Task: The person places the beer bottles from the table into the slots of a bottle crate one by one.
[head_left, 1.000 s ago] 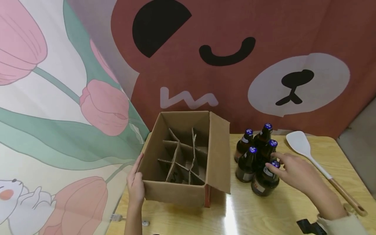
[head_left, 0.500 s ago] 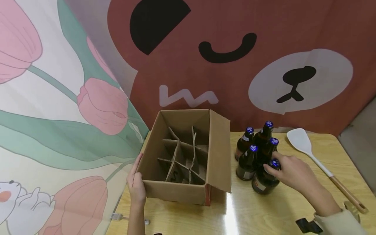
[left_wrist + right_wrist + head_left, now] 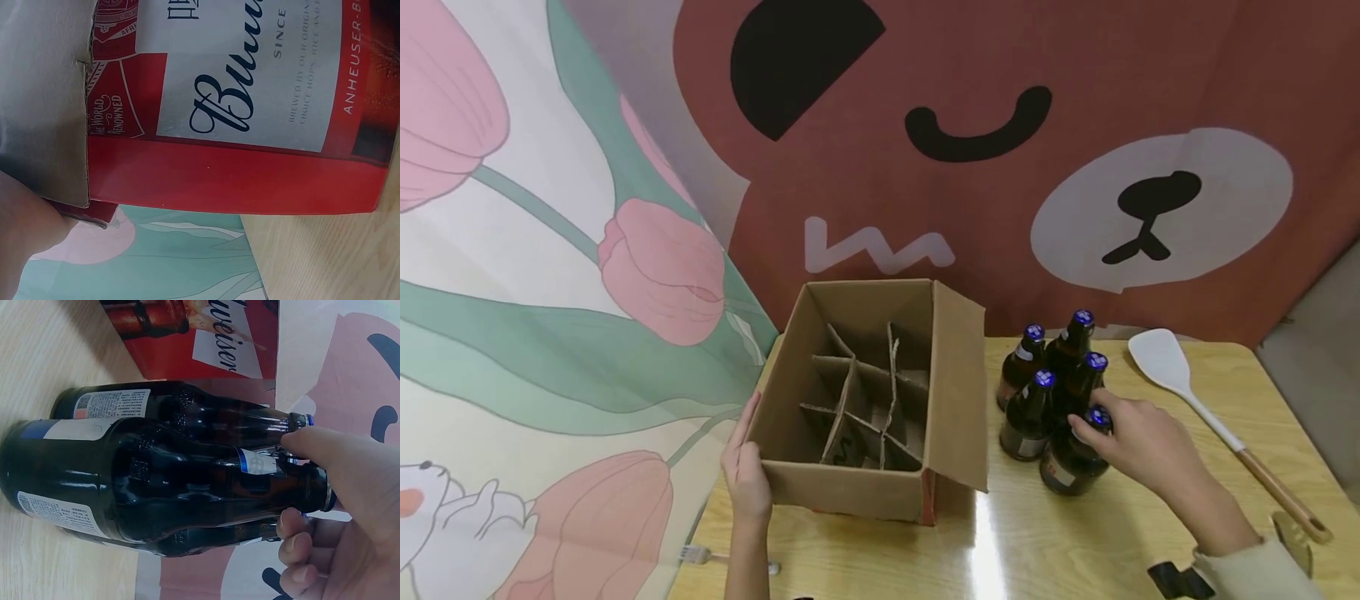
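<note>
A cardboard beer carton [image 3: 842,492] with crossed dividers stands on the table, its top open and a flap folded out to the right. My left hand [image 3: 747,483] rests on its left side near the front corner, fingers straight along the wall. The carton's red and white printed face [image 3: 250,94] fills the left wrist view. My right hand [image 3: 1142,437] holds the neck of the front brown beer bottle [image 3: 169,481], thumb on one side and fingers on the other. This bottle stands upright beside several other blue-capped beer bottles [image 3: 1026,425], right of the carton.
A white turner [image 3: 1161,358] with a wooden handle lies right of the bottles. A fork [image 3: 698,554] lies at the left table edge, partly behind my left forearm. A round yellowish object [image 3: 1292,537] shows behind the right sleeve. Printed cloth hangs close behind the table.
My right thumb and fingers have come down around the front bottle's neck; a second ago they were spread about its cap. The left hand and the carton have kept their place.
</note>
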`<state>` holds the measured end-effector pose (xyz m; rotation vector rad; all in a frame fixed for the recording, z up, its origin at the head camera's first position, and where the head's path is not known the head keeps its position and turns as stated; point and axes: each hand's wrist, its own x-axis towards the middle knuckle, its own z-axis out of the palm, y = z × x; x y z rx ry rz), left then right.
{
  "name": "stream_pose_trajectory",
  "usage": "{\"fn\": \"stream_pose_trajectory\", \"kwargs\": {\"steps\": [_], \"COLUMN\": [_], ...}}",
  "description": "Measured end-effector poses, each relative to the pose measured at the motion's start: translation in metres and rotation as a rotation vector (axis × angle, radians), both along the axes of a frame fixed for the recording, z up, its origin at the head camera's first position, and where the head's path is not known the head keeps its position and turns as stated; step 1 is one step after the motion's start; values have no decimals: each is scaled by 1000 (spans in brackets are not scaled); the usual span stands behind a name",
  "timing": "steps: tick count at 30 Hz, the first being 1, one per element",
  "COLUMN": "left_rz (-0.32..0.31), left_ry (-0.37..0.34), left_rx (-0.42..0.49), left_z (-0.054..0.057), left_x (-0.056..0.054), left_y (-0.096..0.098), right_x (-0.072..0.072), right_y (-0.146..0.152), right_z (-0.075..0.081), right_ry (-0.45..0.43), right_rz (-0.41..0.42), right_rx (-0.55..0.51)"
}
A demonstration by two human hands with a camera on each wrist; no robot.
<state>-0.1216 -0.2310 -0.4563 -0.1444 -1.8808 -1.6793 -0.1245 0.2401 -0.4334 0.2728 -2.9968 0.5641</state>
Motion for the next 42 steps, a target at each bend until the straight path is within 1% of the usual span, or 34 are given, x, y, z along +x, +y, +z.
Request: {"fn": "stream_pose_trajectory", "kwargs": {"steps": [3,7,12,15,20,23,31,33,36,39,42], "left_rz": [0,-25,-23,-27,-41,-42,-53,-52,-55,-55,-41], "left_ry": [1,9,27,32,26,23,26,27,24,18,19], "left_rx": [4,28,30,46,56,56,73,71,69,60,46], "left_z": [-1,-1,-3,-3,-3,-4,-5,-5,-5,-6,-7], "left_x": [0,-1,-1,0,-1,-2,-1,-1,-1,-2,-1], "left_y": [0,0,-1,-2,-2,-2,-1,-1,-1,-2,-4], "right_x": [0,0,0,0,-2,-4,-3,-3,-2,-2,-3], "right_y": [0,0,-2,-4,-4,-4,-2,-1,-1,0,2], "right_z": [-1,0,1,1,1,1,7,10,21,39,60], "right_ry": [-6,-2,-4,3,82,112,90,89,128,133,133], "right_rz": [-6,-21,-24,-23,-32,-31,0,10,21,28,49], "right_rx": [3,12,9,4,-4,-22,-37,-53,-61,-55,-37]}}
